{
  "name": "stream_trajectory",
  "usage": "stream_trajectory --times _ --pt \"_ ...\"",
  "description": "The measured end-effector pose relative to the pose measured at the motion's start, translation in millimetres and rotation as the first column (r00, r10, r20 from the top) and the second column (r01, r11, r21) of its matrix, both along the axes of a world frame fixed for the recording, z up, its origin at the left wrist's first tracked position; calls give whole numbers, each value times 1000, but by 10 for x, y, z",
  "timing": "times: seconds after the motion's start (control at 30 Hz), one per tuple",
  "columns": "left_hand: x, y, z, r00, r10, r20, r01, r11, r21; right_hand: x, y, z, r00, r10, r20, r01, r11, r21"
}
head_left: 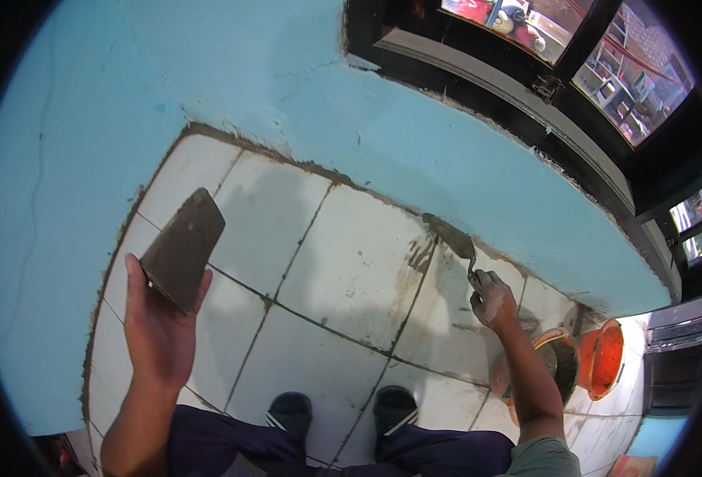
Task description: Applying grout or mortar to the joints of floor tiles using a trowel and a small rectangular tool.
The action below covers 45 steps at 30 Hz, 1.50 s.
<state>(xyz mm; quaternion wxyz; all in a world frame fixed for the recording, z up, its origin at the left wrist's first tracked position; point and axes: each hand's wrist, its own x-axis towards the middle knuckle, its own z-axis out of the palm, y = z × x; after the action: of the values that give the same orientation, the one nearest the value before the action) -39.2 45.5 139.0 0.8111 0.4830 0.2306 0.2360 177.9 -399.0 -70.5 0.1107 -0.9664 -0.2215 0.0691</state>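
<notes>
Trowel [455, 239] by wall [446, 159]; hands [495, 302]: grey board [185, 250] left, trowel right

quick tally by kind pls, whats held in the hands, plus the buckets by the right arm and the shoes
Trowel: 1
Grey slab: 1
Buckets: 2
Shoes: 2
Total: 6

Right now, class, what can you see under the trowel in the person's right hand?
Beside the trowel, white tile with dark smears shows near the foot of the blue wall. Whatever lies directly beneath the trowel's blade is covered and cannot be seen.
</notes>
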Motion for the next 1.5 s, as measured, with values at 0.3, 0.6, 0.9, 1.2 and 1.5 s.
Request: stream_trajectory --times 0.3,0.6,0.9,1.2,1.5 --pt "-20 -26 -18 999 26 -35 -27 999 -19 198 -186 -522 997 -6 78 19 986 -165" --pt "9 -54 -75 999 31 -45 -33 998 -60 177 -326 -667 996 -24 90 50 954 -297" --pt "-29 -70 -4 999 9 -52 -12 998 -57 122 -342 -590 975 31 219 40 948 -315" --pt "-86 -54 11 1000 10 -11 -11 997 -70 123 -332 -536 988 -29 151 80 934 -349" --pt "-135 -99 75 1000 1 16 0 998 -69 102 -331 -483 994 -62 90 92 921 -378"
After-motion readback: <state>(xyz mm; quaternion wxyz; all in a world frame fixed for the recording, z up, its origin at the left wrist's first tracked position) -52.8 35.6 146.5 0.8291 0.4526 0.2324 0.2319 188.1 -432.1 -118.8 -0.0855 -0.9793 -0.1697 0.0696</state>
